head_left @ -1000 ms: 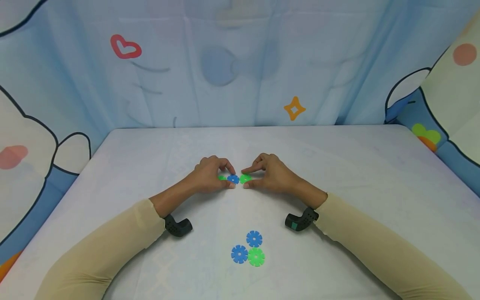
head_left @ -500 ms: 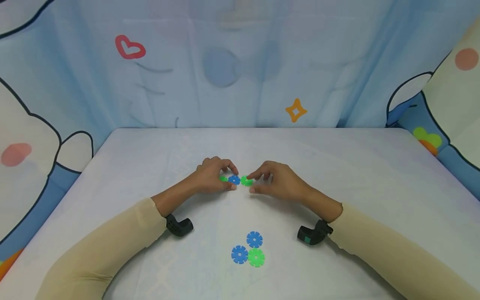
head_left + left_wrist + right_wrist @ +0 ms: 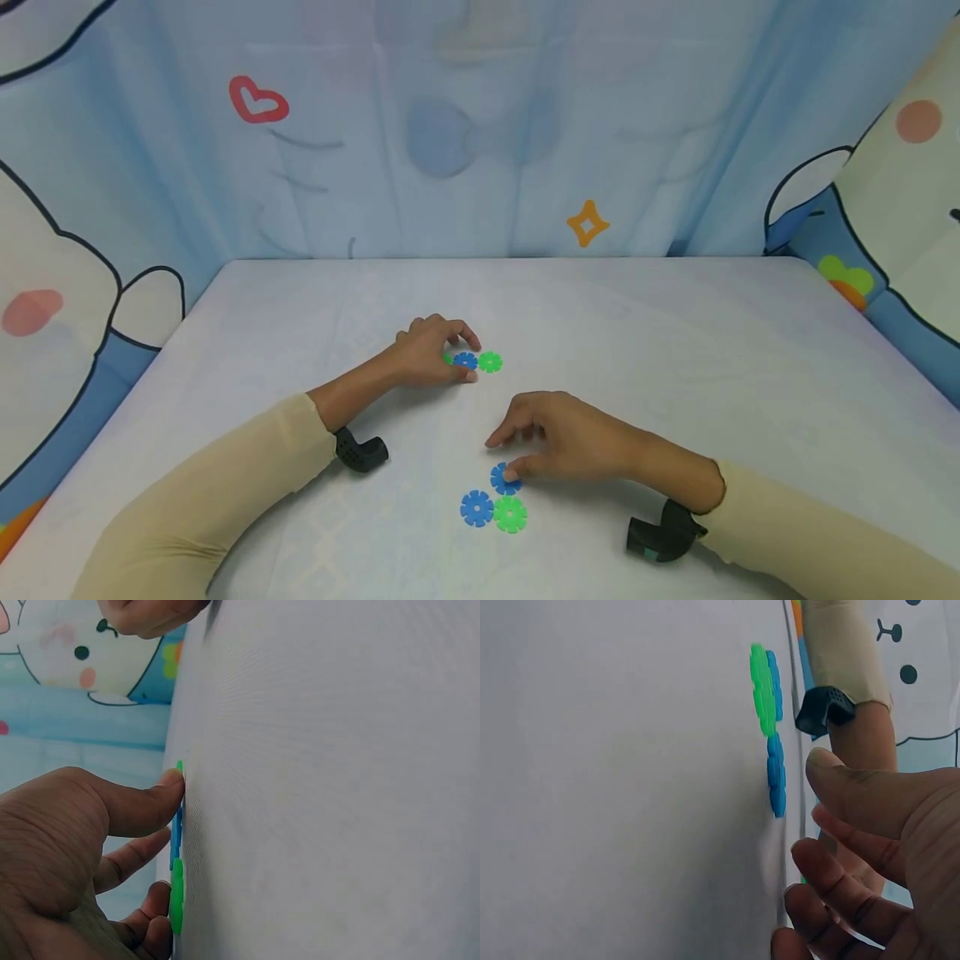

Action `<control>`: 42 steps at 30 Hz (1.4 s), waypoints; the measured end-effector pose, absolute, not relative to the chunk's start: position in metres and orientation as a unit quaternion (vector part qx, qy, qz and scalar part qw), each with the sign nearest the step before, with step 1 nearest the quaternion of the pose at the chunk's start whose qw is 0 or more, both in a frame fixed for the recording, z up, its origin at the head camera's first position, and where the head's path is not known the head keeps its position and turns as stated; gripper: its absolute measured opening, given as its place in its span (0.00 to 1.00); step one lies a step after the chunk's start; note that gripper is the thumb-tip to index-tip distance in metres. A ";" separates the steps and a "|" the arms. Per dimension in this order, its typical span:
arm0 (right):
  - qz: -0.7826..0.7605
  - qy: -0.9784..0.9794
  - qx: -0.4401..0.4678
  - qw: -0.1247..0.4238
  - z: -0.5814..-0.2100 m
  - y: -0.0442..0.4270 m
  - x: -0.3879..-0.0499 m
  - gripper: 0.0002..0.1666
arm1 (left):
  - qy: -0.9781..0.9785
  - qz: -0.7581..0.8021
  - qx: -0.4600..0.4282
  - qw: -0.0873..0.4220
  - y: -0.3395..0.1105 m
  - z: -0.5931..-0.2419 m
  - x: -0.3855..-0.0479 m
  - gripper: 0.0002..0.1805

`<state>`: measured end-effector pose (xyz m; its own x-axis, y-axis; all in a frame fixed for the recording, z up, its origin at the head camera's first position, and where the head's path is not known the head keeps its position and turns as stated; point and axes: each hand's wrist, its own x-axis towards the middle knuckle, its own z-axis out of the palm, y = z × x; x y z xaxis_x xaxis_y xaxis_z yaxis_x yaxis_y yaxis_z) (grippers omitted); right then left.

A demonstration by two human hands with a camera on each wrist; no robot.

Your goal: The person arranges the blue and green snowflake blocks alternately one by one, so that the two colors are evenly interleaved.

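The row of 3 toothed discs (image 3: 471, 362) lay flat on the white table (image 3: 675, 350) in the head view, a blue disc between 2 green discs, the left green disc mostly hidden behind the left hand (image 3: 427, 354). That hand rested around the row, thumb on the near side and index finger on the far side, its fingers apart; whether they touched the blue disc could not be told. Nearer the person, the right hand (image 3: 573, 437) hung over the table, thumb and fingers spread apart, the thumb tip just over the upper blue disc (image 3: 505, 478). Close below it lay the lower blue disc (image 3: 477, 508) and the loose green disc (image 3: 511, 514), near each other. Each beige sleeve ended by a black wrist device, and a blue curtain (image 3: 480, 150) with a red heart (image 3: 258, 100) and an orange star (image 3: 588, 223) hung behind. In the left wrist view, the row showed edge-on beside the left thumb and fingers, with part of the right hand at the top edge. In the right wrist view, the 3 loose discs showed edge-on, the nearest blue disc beside the right thumb, whose fingers stood apart from it.
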<state>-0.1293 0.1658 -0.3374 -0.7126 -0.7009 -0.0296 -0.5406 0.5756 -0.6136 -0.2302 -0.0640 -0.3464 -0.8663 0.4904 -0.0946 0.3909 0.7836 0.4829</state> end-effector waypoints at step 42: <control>-0.242 0.870 -0.395 0.169 -0.338 0.169 -0.130 0.19 | 0.945 0.224 0.222 0.089 -0.043 -0.349 -0.227 0.17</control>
<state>-0.1298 0.1693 -0.3381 -0.6316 -0.7685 -0.1027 -0.6051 0.5714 -0.5544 -0.2274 -0.0434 -0.3490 -0.8858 0.4589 -0.0684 0.3795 0.8015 0.4621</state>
